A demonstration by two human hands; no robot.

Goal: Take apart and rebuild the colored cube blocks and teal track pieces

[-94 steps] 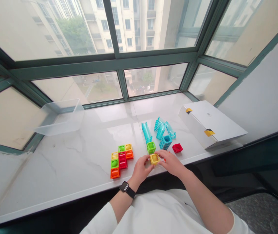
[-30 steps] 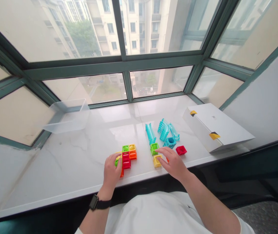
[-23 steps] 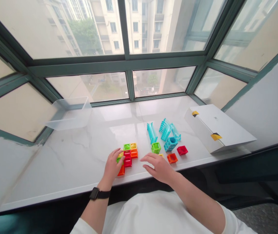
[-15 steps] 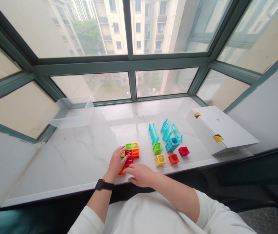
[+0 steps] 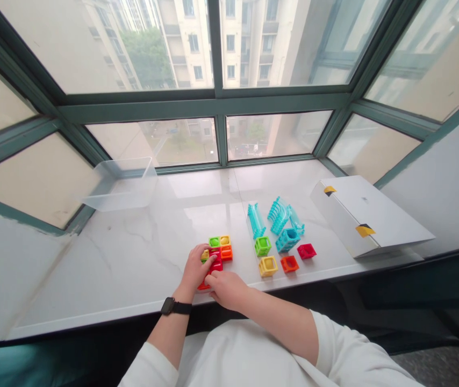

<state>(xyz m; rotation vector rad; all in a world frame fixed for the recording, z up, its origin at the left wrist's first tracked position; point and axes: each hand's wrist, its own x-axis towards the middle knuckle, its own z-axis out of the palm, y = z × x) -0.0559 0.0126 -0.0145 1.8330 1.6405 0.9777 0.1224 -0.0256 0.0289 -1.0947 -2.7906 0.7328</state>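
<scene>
A cluster of colourful toy blocks lies near the front edge of the white ledge. It includes a green block (image 5: 214, 242), a yellow block (image 5: 224, 240), an orange block (image 5: 226, 253) and red blocks (image 5: 215, 261). My left hand (image 5: 195, 264), with a black watch at the wrist, is closed around the cluster's left side, thumb on the red part. My right hand (image 5: 228, 290) pinches at the cluster's near end, by a red-orange block (image 5: 203, 286). Its fingertips and part of that block are hidden.
Right of the cluster are loose blocks: green (image 5: 262, 246), yellow (image 5: 268, 266), orange (image 5: 289, 263), red (image 5: 306, 251) and a blue one (image 5: 287, 239). Behind them lie blue track pieces (image 5: 256, 220). A clear bin (image 5: 122, 199) stands back left, a white box (image 5: 374, 215) at right.
My right hand's fingers have drawn in and closed at the near end of the cluster. My left hand stays on the blocks. The view has shifted slightly.
</scene>
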